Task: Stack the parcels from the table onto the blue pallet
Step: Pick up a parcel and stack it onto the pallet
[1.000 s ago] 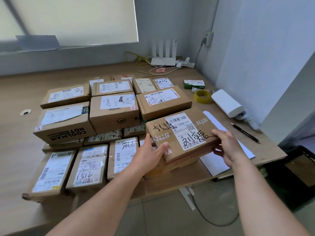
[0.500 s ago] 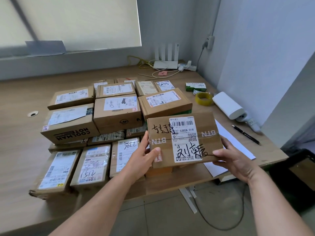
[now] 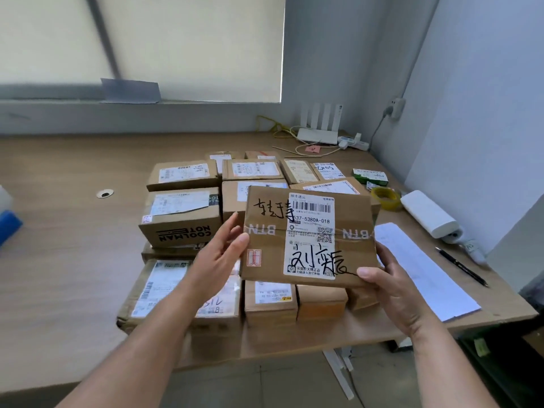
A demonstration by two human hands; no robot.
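Parcel point(image 3: 309, 237): flat brown box with a white label, black handwriting and clear tape across the top. It is held in the air over the front of the table point(image 3: 73, 260), label face tilted toward the camera, touching nothing beneath.

Left hand point(image 3: 217, 260) is on the left edge. The thumb presses the top face near the red stamp; the fingers run up behind the edge, fairly straight and close together. Right hand point(image 3: 391, 290) is at the lower right corner, thumb on top. Its fingers are underneath and hidden, so I cannot tell their spread. Both grips are pinches at the margins, and no palm shows under the middle.

Risks, as judged:
- The tape and label look slick. If the left pinch slips on the turn away, the box could pivot on the right hand and fall onto the front row of parcels point(image 3: 270, 304), or past the table edge to the floor.
- The contents are unknown. An off-centre weight would steepen the tilt.
- A low swing to the left could clip the taller box printed COOLMAN point(image 3: 181, 222), just beside the left hand. A swing to the right passes over the paper sheet point(image 3: 421, 269), pen point(image 3: 462, 266) and tape roll point(image 3: 385, 197), all light enough to be swept off.
- The pallet is not identified. A blue thing point(image 3: 8, 225) is cut off at the left edge, and I cannot tell what it is. The landing spot is unseen, so the box could be set down crooked.
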